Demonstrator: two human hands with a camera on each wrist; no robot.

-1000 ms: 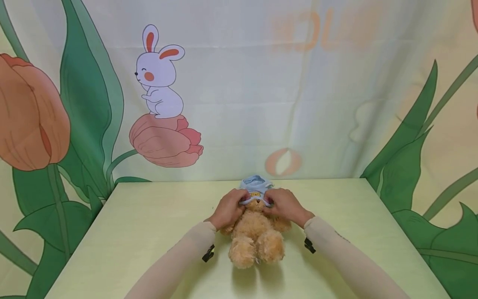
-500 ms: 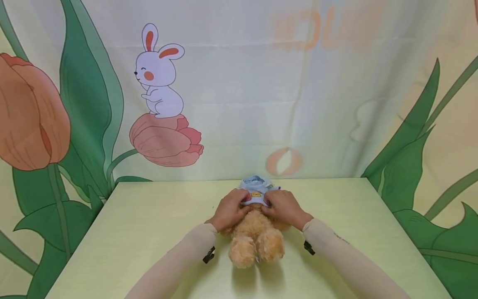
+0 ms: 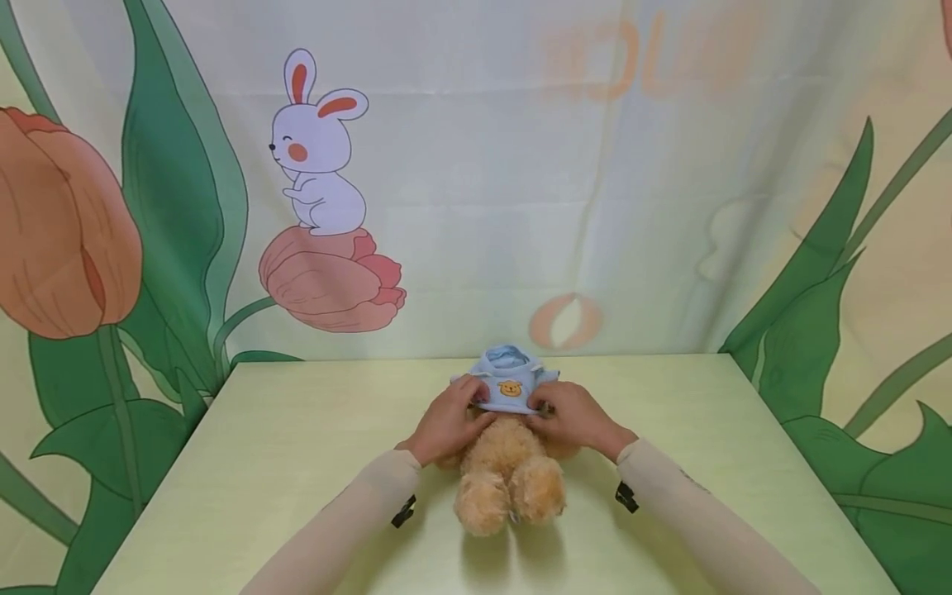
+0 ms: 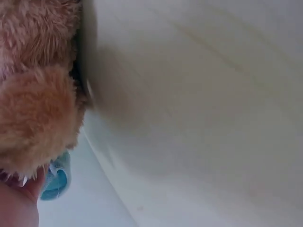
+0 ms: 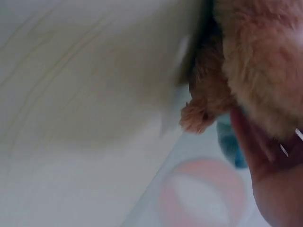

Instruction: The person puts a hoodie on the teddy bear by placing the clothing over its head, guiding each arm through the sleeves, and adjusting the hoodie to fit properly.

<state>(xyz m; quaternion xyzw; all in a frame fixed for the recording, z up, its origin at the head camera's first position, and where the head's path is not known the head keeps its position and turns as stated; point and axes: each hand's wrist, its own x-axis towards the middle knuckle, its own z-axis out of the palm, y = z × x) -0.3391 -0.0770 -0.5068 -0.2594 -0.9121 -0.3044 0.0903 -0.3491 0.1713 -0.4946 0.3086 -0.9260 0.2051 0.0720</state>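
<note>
A tan plush teddy bear (image 3: 508,446) lies on its back, feet towards the person. Over its head sits a small light-blue shirt (image 3: 511,372) with a yellow bear-face print, its neck opening facing the backdrop; the toy's face is hidden. My left hand (image 3: 449,417) pinches the shirt's lower edge on one side, and my right hand (image 3: 578,417) pinches it on the other. In the left wrist view, fur (image 4: 38,113) and a bit of blue cloth (image 4: 57,179) show by the thumb. The right wrist view has the bear's arm (image 5: 208,90) beside my hand (image 5: 274,175).
The pale yellow-green table (image 3: 312,446) spreads out on both sides of the bear. Behind its far edge hangs a printed cloth backdrop (image 3: 476,182) with a rabbit and tulips. A black clip (image 3: 627,497) hangs under the right sleeve, another (image 3: 403,511) under the left.
The shirt's lower edge has come down over the bear's nose and muzzle, which showed a second ago. My hands have moved slightly apart, and the shirt is spread wider with its sleeves showing.
</note>
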